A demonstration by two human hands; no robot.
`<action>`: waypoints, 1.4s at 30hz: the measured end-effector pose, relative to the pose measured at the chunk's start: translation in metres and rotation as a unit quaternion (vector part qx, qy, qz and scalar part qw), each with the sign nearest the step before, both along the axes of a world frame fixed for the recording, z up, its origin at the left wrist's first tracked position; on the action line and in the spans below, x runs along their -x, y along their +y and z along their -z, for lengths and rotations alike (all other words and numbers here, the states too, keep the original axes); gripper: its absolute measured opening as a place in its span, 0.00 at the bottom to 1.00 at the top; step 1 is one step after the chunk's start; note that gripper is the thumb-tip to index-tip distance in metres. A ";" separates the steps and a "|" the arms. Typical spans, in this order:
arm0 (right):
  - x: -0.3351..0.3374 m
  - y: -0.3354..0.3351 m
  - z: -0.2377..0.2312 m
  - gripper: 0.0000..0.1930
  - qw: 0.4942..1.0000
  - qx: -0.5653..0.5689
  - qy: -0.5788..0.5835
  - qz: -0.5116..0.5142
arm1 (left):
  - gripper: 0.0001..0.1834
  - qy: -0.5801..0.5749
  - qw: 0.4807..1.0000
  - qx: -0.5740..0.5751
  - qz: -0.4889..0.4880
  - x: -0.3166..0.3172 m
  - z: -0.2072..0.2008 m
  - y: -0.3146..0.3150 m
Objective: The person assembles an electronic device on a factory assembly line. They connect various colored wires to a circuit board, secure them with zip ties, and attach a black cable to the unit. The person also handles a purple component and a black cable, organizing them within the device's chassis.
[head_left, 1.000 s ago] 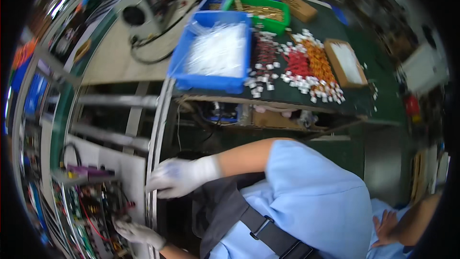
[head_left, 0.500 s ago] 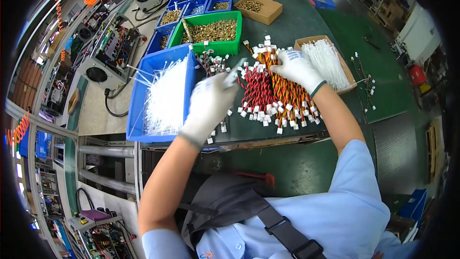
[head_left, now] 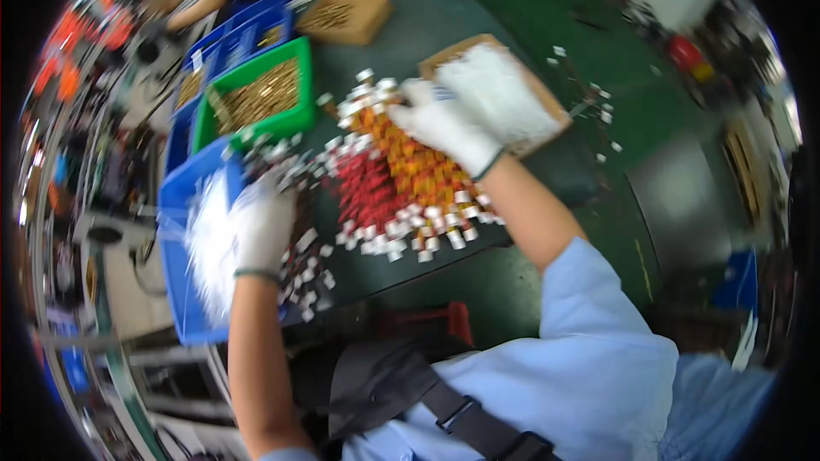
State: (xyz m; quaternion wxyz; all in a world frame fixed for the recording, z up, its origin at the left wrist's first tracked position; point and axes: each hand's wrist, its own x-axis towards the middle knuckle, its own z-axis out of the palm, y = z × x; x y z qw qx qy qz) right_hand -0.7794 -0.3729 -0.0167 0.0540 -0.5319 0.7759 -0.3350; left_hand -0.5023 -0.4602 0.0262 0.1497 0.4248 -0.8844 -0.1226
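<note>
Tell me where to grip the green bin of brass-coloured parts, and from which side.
Best grip is probably the right-hand wall of the green bin, at its rim, coming from the right with the right hand: that wall is raised, straight and faces dark green tabletop, while blue bins crowd its left.

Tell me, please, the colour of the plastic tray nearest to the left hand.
The tray is blue, best seen in the head view.
</note>
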 end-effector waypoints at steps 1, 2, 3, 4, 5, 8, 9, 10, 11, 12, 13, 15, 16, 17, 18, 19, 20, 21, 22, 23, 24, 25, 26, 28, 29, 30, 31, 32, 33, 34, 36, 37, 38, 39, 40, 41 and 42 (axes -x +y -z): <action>-0.014 0.002 -0.018 0.17 0.997 0.038 -0.058 0.021 | 0.11 -0.013 0.994 0.105 -0.007 -0.017 0.029 -0.020; -0.021 0.012 -0.034 0.16 0.992 0.072 -0.104 0.026 | 0.09 -0.119 0.988 0.054 -0.083 -0.015 0.030 -0.028; -0.014 0.009 -0.030 0.15 0.985 0.123 -0.124 0.011 | 0.09 -0.102 0.989 0.053 -0.097 -0.006 0.011 -0.012; -0.005 0.009 -0.024 0.13 0.974 0.172 -0.145 -0.006 | 0.09 -0.085 0.989 0.050 -0.113 0.002 -0.005 0.004; -0.005 0.009 -0.029 0.11 0.940 0.231 -0.242 -0.062 | 0.12 -0.036 0.994 0.056 -0.091 -0.008 -0.001 -0.003; -0.029 0.034 -0.086 0.12 0.730 0.284 -0.599 -0.164 | 0.14 -0.027 0.969 0.130 -0.207 -0.002 -0.055 0.029; -0.027 0.029 -0.087 0.12 0.755 0.277 -0.570 -0.169 | 0.13 -0.042 0.975 0.174 -0.134 -0.010 -0.057 0.018; -0.024 0.019 -0.082 0.12 0.778 0.270 -0.540 -0.174 | 0.14 -0.146 0.971 0.109 -0.153 -0.016 -0.058 0.016; -0.022 0.012 -0.089 0.13 0.800 0.267 -0.506 -0.180 | 0.14 -0.102 0.971 0.143 -0.165 -0.021 -0.054 0.013; -0.033 0.010 -0.099 0.13 0.805 0.244 -0.510 -0.182 | 0.14 -0.063 0.964 0.179 -0.184 -0.030 -0.051 0.009; -0.041 0.008 -0.113 0.13 0.817 0.241 -0.487 -0.193 | 0.14 0.016 0.957 0.191 -0.217 -0.036 -0.051 0.007; -0.058 0.002 -0.124 0.12 0.833 0.250 -0.439 -0.223 | 0.16 0.194 0.957 0.081 -0.198 -0.043 -0.063 0.012; -0.068 -0.001 -0.125 0.13 0.832 0.256 -0.423 -0.252 | 0.17 0.291 0.946 -0.004 -0.143 -0.052 -0.079 0.019; -0.087 0.000 -0.132 0.12 0.860 0.230 -0.372 -0.265 | 0.18 0.388 0.913 -0.080 -0.092 -0.066 -0.091 0.029; -0.114 0.002 -0.140 0.12 0.879 0.201 -0.321 -0.289 | 0.17 0.363 0.928 -0.026 -0.074 -0.081 -0.095 0.042; -0.141 0.003 -0.145 0.12 0.902 0.168 -0.208 -0.338 | 0.16 0.326 0.942 0.031 -0.073 -0.094 -0.097 0.059; -0.168 0.004 -0.149 0.12 0.903 0.150 -0.091 -0.391 | 0.15 0.278 0.953 0.087 -0.082 -0.107 -0.098 0.074; -0.192 0.009 -0.148 0.11 0.879 0.139 -0.021 -0.455 | 0.13 0.387 0.917 0.081 -0.047 -0.113 -0.082 0.092; -0.217 0.012 -0.142 0.11 0.835 0.171 0.037 -0.521 | 0.14 0.484 0.870 0.091 -0.009 -0.124 -0.065 0.114; -0.246 0.032 -0.153 0.09 0.862 0.004 -0.062 -0.504 | 0.14 0.461 0.882 0.092 -0.039 -0.145 -0.060 0.134; -0.260 0.031 -0.144 0.06 0.829 -0.019 -0.072 -0.555 | 0.14 0.442 0.891 0.085 -0.058 -0.168 -0.058 0.155; -0.286 0.039 -0.141 0.04 0.822 -0.114 -0.155 -0.536 | 0.13 0.406 0.907 0.048 -0.106 -0.197 -0.056 0.176; -0.310 0.037 -0.118 0.07 0.779 -0.052 -0.214 -0.587 | 0.12 0.377 0.917 0.003 -0.132 -0.217 -0.056 0.193; -0.379 0.057 -0.121 0.09 0.744 -0.085 -0.204 -0.630 | 0.13 0.425 0.880 0.108 -0.184 -0.265 -0.044 0.234; -0.413 0.067 -0.119 0.10 0.704 -0.047 -0.216 -0.675 | 0.13 0.423 0.861 0.156 -0.236 -0.286 -0.041 0.252; -0.449 0.085 -0.127 0.10 0.698 -0.090 -0.228 -0.673 | 0.14 0.415 0.839 0.203 -0.288 -0.308 -0.032 0.270; -0.479 0.101 -0.120 0.12 0.661 -0.104 -0.306 -0.678 | 0.14 0.427 0.815 0.202 -0.335 -0.329 -0.021 0.286; -0.508 0.122 -0.113 0.15 0.634 -0.054 -0.302 -0.710 | 0.15 0.438 0.791 0.200 -0.378 -0.351 -0.008 0.298; -0.531 0.142 -0.101 0.19 0.643 0.074 -0.196 -0.737 | 0.16 0.499 0.742 0.270 -0.357 -0.366 0.002 0.307; -0.550 0.161 -0.089 0.20 0.619 0.057 -0.240 -0.746 | 0.15 0.545 0.686 0.330 -0.352 -0.379 0.014 0.309; -0.590 0.178 -0.086 0.20 0.561 0.003 -0.338 -0.756 | 0.13 0.606 0.596 0.352 -0.391 -0.401 0.020 0.318; -0.602 0.175 -0.092 0.20 0.552 -0.036 -0.347 -0.758 | 0.12 0.632 0.563 0.310 -0.432 -0.410 0.014 0.327; -0.616 0.174 -0.100 0.19 0.537 -0.076 -0.356 -0.761 | 0.13 0.682 0.559 0.287 -0.374 -0.429 0.016 0.332; -0.629 0.166 -0.106 0.15 0.495 -0.168 -0.432 -0.735 | 0.14 0.706 0.552 0.275 -0.348 -0.436 0.011 0.332; -0.643 0.157 -0.108 0.09 0.500 -0.087 -0.401 -0.763 | 0.15 0.722 0.548 0.257 -0.335 -0.439 0.003 0.335; -0.651 0.147 -0.121 0.07 0.511 -0.097 -0.395 -0.757 | 0.16 0.744 0.536 0.220 -0.332 -0.439 -0.013 0.340; -0.660 0.139 -0.134 0.06 0.519 -0.109 -0.387 -0.754 | 0.18 0.761 0.519 0.187 -0.340 -0.440 -0.026 0.345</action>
